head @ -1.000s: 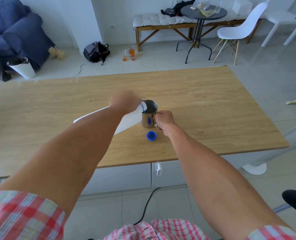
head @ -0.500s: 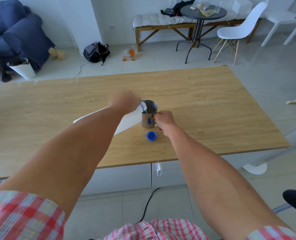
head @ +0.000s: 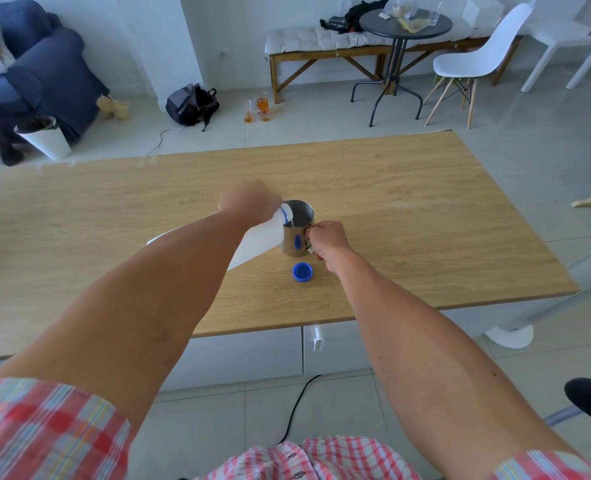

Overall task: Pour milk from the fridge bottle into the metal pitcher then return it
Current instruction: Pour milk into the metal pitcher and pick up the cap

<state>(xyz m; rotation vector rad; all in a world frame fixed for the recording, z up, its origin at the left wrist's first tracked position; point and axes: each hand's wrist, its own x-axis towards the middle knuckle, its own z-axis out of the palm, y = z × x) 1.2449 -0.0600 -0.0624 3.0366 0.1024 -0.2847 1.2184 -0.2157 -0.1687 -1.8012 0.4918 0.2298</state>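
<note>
A metal pitcher (head: pixel 296 233) stands upright near the middle of the wooden table (head: pixel 408 209). My left hand (head: pixel 249 200) grips a white milk bottle (head: pixel 263 237), tipped steeply with its blue-ringed mouth over the pitcher's rim. A thin white stream runs from the mouth into the pitcher. My forearm hides most of the bottle's body. My right hand (head: pixel 327 239) holds the pitcher's handle on its right side. The bottle's blue cap (head: pixel 302 272) lies upside down on the table just in front of the pitcher.
Beyond the table's far edge are a backpack (head: pixel 192 103), glasses on the floor (head: pixel 257 109), a round black table (head: pixel 405 22) and a white chair (head: pixel 474 60). A white bin (head: pixel 45 136) stands by a blue armchair (head: pixel 41 71) at the left.
</note>
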